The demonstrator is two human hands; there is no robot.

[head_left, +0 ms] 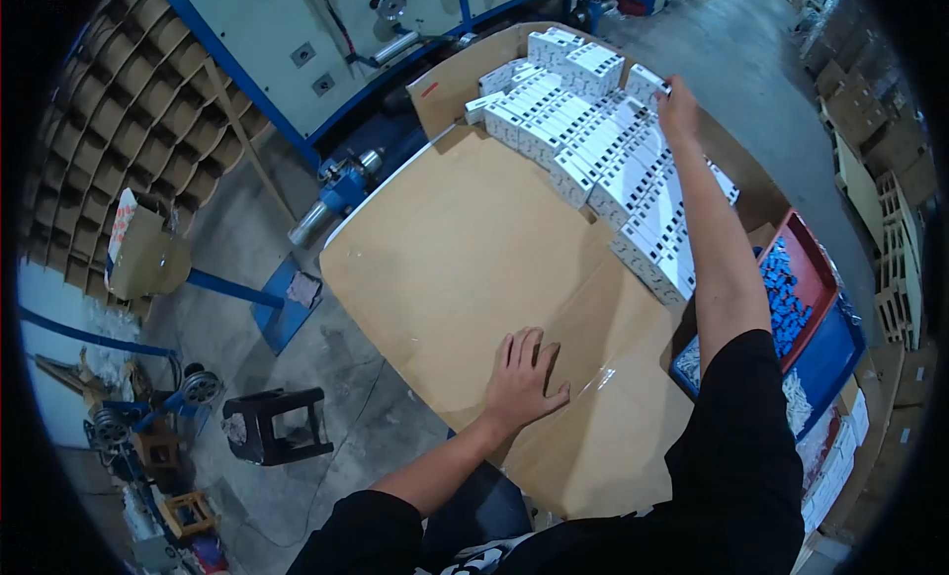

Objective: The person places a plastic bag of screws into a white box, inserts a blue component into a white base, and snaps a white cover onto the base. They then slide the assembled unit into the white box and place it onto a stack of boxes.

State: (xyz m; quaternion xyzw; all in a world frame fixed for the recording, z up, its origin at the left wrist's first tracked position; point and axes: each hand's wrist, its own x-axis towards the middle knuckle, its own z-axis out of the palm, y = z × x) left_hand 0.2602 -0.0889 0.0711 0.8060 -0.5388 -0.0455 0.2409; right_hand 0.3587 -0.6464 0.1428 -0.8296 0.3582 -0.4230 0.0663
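Observation:
My left hand (pixel 521 382) lies on the brown cardboard surface (pixel 474 249) with its fingers spread, holding nothing. At the far side my right hand (pixel 676 108) reaches over the rows and has its fingers closed at the end of a white block (pixel 647 84) with dark marks. Part of that grip is hidden by the hand itself. Left of and below it, many similar white rectangular blocks (pixel 593 140) stand packed in rows, some stacked on top at the back. Their exact kind is too small to tell.
A raised cardboard edge (pixel 435 95) runs behind the rows. On the right, a red tray (pixel 806 264) of small blue pieces (pixel 784 303) sits over a blue tray (pixel 835 372). A dark stool (pixel 277 427) stands at lower left, and a pale machine panel (pixel 287 51) at the back.

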